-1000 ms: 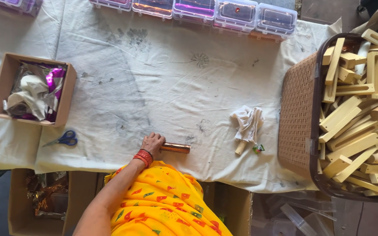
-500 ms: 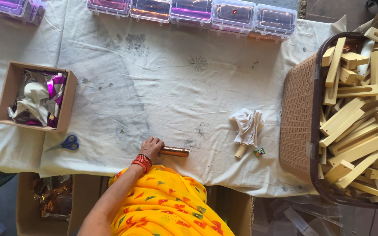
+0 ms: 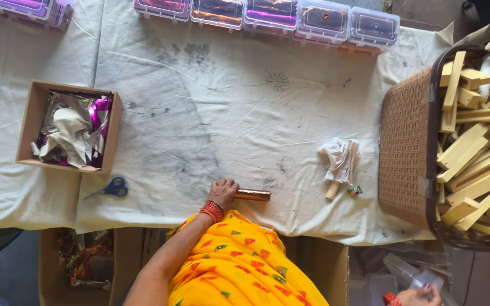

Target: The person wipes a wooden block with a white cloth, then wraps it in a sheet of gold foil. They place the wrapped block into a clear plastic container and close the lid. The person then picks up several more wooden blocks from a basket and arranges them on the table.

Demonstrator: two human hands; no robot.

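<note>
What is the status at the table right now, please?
Left hand gripping copper-coloured stick on white cloth. Right hand low beside the table, among clear plastic; grip unclear. Scissors lie left of stick; nothing blocking.

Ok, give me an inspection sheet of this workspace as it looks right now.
Surface: white cloth, stained grey, covering the table.
Job's things: copper-coloured roll lying flat near the front edge.
Clutter: blue scissors; cardboard box of foil and paper; white bundle; clear lidded boxes along the far edge; brown basket of wooden pieces.
Grippers: left hand closed on the roll's end; right hand low down, grip unclear.
Cables: nothing seen.
Surroundings: cartons below the table.
</note>
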